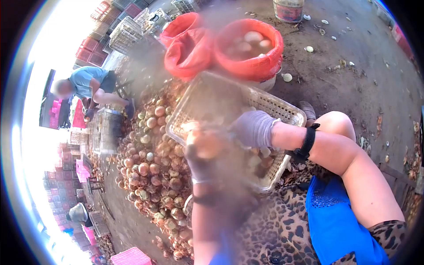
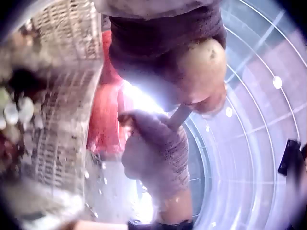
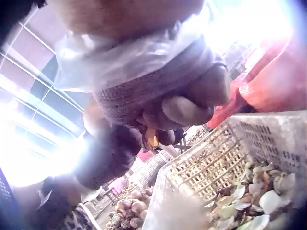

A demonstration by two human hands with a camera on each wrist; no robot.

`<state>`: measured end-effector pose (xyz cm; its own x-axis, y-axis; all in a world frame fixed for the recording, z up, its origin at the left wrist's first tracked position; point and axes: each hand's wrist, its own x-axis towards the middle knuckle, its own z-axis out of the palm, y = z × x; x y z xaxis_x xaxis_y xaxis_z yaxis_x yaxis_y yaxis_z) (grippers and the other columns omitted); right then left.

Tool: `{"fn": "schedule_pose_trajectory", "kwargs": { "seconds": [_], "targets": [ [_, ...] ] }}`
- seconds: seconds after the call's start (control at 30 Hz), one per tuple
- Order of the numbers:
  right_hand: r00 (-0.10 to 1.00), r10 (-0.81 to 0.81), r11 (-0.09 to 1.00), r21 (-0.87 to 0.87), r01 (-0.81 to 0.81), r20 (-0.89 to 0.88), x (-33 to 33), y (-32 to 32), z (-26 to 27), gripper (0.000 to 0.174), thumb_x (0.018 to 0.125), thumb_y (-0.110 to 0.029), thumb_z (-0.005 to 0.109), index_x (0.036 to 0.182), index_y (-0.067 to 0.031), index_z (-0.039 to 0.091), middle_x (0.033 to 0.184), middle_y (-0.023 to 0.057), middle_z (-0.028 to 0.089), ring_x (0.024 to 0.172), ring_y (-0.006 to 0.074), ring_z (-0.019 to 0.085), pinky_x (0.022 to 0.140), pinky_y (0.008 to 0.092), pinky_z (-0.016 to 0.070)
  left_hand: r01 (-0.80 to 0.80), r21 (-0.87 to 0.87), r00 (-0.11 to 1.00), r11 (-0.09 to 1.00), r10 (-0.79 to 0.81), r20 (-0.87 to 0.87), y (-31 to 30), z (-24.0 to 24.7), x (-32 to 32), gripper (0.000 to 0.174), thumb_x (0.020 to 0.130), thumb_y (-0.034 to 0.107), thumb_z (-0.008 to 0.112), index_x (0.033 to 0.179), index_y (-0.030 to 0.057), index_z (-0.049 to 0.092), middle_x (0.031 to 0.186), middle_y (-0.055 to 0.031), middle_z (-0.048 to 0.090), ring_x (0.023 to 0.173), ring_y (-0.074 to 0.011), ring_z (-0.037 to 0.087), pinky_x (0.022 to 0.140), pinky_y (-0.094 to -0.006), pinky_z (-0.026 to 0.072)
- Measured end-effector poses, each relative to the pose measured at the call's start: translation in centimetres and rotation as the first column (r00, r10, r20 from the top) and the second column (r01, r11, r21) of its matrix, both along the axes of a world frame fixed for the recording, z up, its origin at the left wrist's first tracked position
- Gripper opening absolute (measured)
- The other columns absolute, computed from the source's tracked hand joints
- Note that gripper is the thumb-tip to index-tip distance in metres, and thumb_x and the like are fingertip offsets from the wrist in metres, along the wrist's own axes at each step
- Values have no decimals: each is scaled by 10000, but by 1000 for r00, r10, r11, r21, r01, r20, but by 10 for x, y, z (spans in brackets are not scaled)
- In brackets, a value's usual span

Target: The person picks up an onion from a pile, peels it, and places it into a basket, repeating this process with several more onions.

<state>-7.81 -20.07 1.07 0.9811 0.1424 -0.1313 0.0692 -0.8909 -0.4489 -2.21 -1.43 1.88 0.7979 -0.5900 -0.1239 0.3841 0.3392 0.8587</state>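
My gloved left hand (image 1: 201, 167) grips a peeled-looking onion (image 2: 207, 67), its fingers wrapped round one side; the onion is blurred in the head view. Close by, my gloved right hand (image 1: 252, 128) holds a small knife (image 2: 180, 116), whose short blade points at the onion's lower side in the left wrist view. Both hands are over a plastic crate (image 1: 289, 114) on the lap side. Onion skins and pale cut pieces (image 3: 271, 202) lie inside the crate. The knife's handle is hidden in the right fist.
A large heap of onions (image 1: 154, 168) spreads on the ground to the left. Beyond the crate stand a red-lined bucket (image 1: 247, 73) with peeled onions and a red sack (image 1: 187, 57). Another person (image 1: 90, 84) sits at the far left near stacked crates (image 1: 128, 35).
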Motion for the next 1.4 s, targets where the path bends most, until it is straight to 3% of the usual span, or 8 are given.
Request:
{"fn": "schedule_pose_trajectory", "kwargs": {
  "seconds": [0.27, 0.4, 0.57, 0.7, 0.93, 1.1, 1.23, 1.4],
  "targets": [
    [1000, -31, 999, -22, 31, 5, -9, -2, 26, 219, 730, -142, 607, 909, -19, 630, 749, 141, 643, 691, 316, 641, 589, 393, 492, -74, -313, 961, 947, -16, -275, 5, -21, 4, 551, 759, 400, 634, 1161, 44, 509, 1060, -102, 594, 972, -250, 574, 877, -440, 454],
    [979, 181, 747, 634, -199, 93, 9, 28, -111, 294, 747, -229, 649, 960, -28, 632, 801, 124, 652, 725, 293, 641, 644, 376, 499, -42, -321, 918, 946, -91, -387, 4, -25, 2, 710, 739, 580, 564, 1220, 65, 476, 1169, -123, 529, 1037, -268, 530, 880, -429, 443],
    [922, -14, 949, 284, 134, -387, -12, 10, 54, 325, 777, -260, 646, 1037, -64, 636, 877, 126, 660, 792, 266, 644, 711, 357, 499, -190, -344, 796, 919, -61, -602, 3, -13, 2, 828, 737, 707, 443, 1273, 76, 438, 1220, -131, 481, 1046, -269, 501, 890, -429, 437],
    [902, -259, 814, 580, 11, 346, -12, 3, -6, 362, 780, -236, 645, 1097, -66, 612, 914, 137, 660, 823, 263, 639, 731, 358, 498, 0, -351, 840, 936, -190, -508, -4, -9, 0, 803, 772, 689, 417, 1279, 67, 434, 1212, -138, 494, 1028, -281, 529, 846, -411, 474],
    [925, -353, 445, 895, 33, 141, 0, -8, 20, 367, 760, -108, 654, 1117, -45, 592, 900, 80, 659, 817, 132, 603, 734, 286, 488, 192, -187, 837, 963, -261, -481, -9, -9, -4, 825, 783, 709, 407, 1292, 59, 407, 1218, -163, 500, 1085, -317, 523, 905, -450, 456],
    [927, -290, 749, 659, 67, 236, 1, -23, 17, 344, 763, -57, 625, 1106, -53, 603, 922, 35, 646, 840, 128, 601, 750, 262, 484, 195, 366, 938, 910, -282, 201, -18, -9, 3, 731, 685, 419, 690, 1238, 21, 425, 1131, -156, 525, 995, -290, 567, 822, -387, 524],
    [816, -491, 184, 878, 441, -307, -5, -39, 52, 395, 755, -192, 662, 1108, -29, 597, 928, 109, 650, 831, 214, 621, 768, 308, 487, 147, -145, 978, 978, -166, -125, -15, 19, -14, 552, 707, 207, 716, 1179, 45, 477, 1086, -154, 550, 926, -277, 583, 765, -396, 537],
    [734, 21, 988, -128, 90, 678, -3, -43, 0, 442, 795, -256, 657, 1158, -19, 567, 854, 60, 637, 733, 176, 611, 672, 282, 495, 160, -284, 985, 945, -171, -14, -1, 31, -4, 779, 670, 443, 731, 1267, 43, 430, 1219, -165, 497, 1097, -300, 528, 967, -427, 440]
  ]
}}
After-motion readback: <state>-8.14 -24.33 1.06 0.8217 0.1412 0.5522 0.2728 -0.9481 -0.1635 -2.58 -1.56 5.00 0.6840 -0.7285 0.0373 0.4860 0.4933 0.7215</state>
